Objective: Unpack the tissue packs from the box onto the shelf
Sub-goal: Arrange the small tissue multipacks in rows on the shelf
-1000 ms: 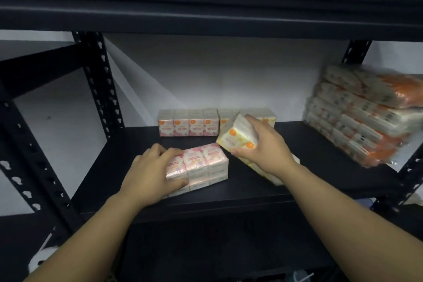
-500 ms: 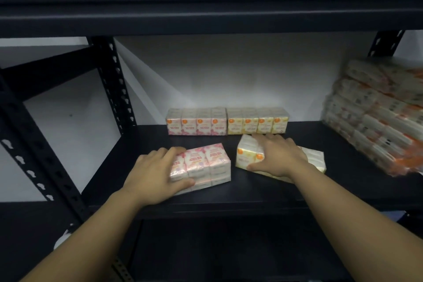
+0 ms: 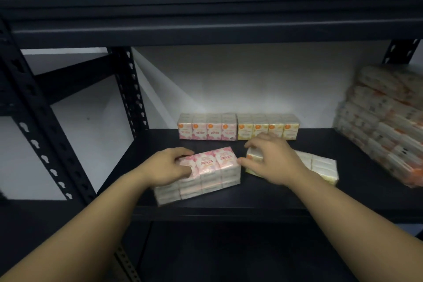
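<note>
A pink tissue pack [image 3: 212, 171] lies flat near the front of the black shelf [image 3: 274, 197], and my left hand [image 3: 167, 168] grips its left end. To its right lies a yellow tissue pack [image 3: 320, 166], with my right hand [image 3: 273, 162] closed over its left end. My right thumb touches the pink pack's right edge. At the back of the shelf stand a second pink pack [image 3: 207, 126] and a second yellow pack [image 3: 267, 127], side by side against the wall. No box is in view.
A blurred stack of orange and white tissue bundles [image 3: 384, 126] fills the shelf's right end. The upper shelf beam [image 3: 206, 20] hangs low overhead. Perforated black uprights [image 3: 130, 89] stand at the left, with a white wall behind.
My right hand laid the yellow pack, earlier tilted in the air, flat on the shelf beside the pink one. The view has tilted upward.
</note>
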`<control>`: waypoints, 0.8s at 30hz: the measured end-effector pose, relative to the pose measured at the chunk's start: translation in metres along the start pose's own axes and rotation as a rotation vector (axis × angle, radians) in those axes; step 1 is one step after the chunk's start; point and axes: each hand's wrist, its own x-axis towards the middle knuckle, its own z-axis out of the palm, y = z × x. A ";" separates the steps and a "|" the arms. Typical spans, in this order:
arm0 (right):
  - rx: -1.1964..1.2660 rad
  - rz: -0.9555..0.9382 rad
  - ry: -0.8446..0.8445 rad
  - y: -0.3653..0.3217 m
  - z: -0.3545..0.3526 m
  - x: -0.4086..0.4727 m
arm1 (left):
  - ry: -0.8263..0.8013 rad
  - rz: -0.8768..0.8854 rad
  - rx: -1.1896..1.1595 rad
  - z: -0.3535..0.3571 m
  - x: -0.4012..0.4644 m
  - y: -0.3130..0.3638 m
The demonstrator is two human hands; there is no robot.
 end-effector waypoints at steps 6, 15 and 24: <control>0.096 0.036 -0.130 -0.041 0.022 0.004 | -0.013 0.005 0.062 -0.006 -0.005 -0.001; 0.260 0.074 -0.123 -0.065 0.047 0.032 | -0.047 0.097 -0.054 -0.009 -0.015 -0.008; 0.454 0.235 -0.180 -0.086 0.043 0.030 | 0.068 0.263 0.124 0.004 -0.005 -0.030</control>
